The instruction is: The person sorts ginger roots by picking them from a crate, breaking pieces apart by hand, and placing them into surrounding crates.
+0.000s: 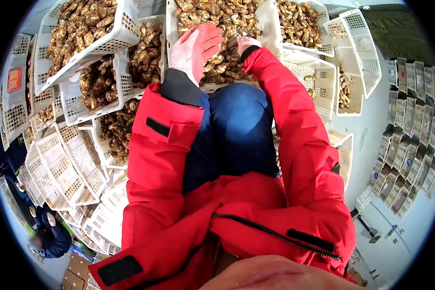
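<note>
My left hand (195, 50), in a pink-and-white work glove, is held over the left side of a white crate (270, 24). Its fingers are stretched to the right, with nothing visible in them. Brown-and-tan knobbly pieces (222, 63) fill this crate in front of my knees; their exact kind is unclear. My right hand (246, 43), gloved alike, is low over the crate's right part, close to the pieces. Its fingers are mostly hidden from view, so whether it grips a piece cannot be made out.
Stacked white crates of similar pieces (84, 24) stand at left, another filled crate (299, 24) at upper right. Emptier crates (314, 72) lie right of my arm, more (58, 159) at lower left. A person in dark clothes (55, 237) is far left. Several boxes (411, 116) line the right.
</note>
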A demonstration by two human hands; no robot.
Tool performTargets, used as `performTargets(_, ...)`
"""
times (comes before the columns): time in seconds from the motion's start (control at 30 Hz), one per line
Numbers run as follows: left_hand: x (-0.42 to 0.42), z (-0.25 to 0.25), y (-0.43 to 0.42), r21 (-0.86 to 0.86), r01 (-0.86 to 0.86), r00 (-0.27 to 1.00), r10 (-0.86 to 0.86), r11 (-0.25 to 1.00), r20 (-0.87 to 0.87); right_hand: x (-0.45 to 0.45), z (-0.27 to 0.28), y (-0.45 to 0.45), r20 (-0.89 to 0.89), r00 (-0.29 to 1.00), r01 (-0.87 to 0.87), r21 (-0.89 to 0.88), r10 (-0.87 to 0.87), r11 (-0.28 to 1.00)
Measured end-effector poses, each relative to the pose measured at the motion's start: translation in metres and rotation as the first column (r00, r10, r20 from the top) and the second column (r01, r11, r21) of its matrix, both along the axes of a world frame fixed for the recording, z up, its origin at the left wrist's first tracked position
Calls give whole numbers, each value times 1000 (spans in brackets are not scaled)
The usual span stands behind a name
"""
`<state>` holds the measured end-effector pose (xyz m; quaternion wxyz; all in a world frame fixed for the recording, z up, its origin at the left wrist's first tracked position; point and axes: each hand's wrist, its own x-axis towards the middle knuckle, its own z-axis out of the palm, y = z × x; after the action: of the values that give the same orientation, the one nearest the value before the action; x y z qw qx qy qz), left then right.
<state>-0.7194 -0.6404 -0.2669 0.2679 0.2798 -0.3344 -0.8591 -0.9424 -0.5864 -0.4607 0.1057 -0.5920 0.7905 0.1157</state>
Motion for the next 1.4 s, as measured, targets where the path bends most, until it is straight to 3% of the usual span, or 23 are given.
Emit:
performTargets(0.03,0,2,0,-3,-5,1000,5,1000,2,-1,5,0,18,1000,-23,-27,23,999)
performTargets(0.07,-1,1,0,-1,-20,1000,20,1000,22,6,32,-8,-31,987,159,-31,-160,987)
performTargets(0.1,-2,2,-1,1,-18,999,18,1000,26,10,55,-10,-142,970,180,-114,-195,977)
performTargets(0.17,-2,5,1,13,-7,999,7,1000,40,-2,54,-14,-369,915,106,-173,-164,979)
performTargets(0.2,-3,10,2,26,-26,998,24,999,55,-36,-1,-14,-493,869,-10,-107,-45,994)
performTargets(0.23,-2,-2,-2,26,-15,1000,15,1000,26,-30,22,-24,-459,889,67,121,-4,990)
performTargets(0.3,-4,3,0,18,-41,997,39,999,64,-27,48,-27,-273,958,140,184,-87,973)
performTargets(0.33,-4,4,0,30,-41,998,40,999,49,-27,43,-20,-293,946,139,-19,-138,990)
performTargets(0.37,-3,4,0,43,-36,999,35,998,35,-30,49,-20,-139,955,252,-89,-263,964)
performTargets(0.43,-4,6,0,45,-48,998,47,998,38,-26,56,1,275,953,270,-568,-130,778)
performTargets(0.47,-4,8,1,26,-56,997,54,998,56,-23,63,6,757,644,570,-376,-113,731)
performTargets(0.5,-4,8,3,7,-63,995,63,998,76,-10,88,16,948,317,708,-216,-30,673)
performTargets(0.57,-3,-1,2,4,-17,998,17,1000,55,-7,106,38,936,-207,673,-75,285,735)
performTargets(0.63,-5,-4,3,-22,44,997,-42,999,71,9,135,52,807,-495,594,43,323,803)
performTargets(0.77,-10,8,13,-92,84,991,-74,992,112,45,177,59,860,-429,494,-32,276,869)
performTargets(0.87,-10,4,10,-186,62,993,-42,981,111,62,198,61,934,-269,536,-59,237,842)
performTargets(1.0,-13,9,13,-268,8,979,48,964,200,75,200,55,983,103,515,-185,154,837)
performTargets(1.03,-15,5,11,-282,-15,981,69,959,183,75,192,53,979,31,560,-185,202,808)
performTargets(1.1,-16,7,11,-310,-66,982,116,948,147,77,204,51,968,141,547,-250,206,799)
performTargets(1.2,-13,2,6,-245,-30,987,68,969,148,72,182,54,828,-454,577,-10,330,817)
performTargets(1.3,-14,1,6,-184,-51,980,85,982,180,71,176,56,775,-526,594,38,352,803)
performTargets(1.33,-14,1,6,-168,-55,976,88,984,199,71,178,54,741,-609,598,196,282,777)
performTargets(1.4,-11,3,6,-155,-54,977,85,986,198,72,181,55,687,-677,561,253,262,788)
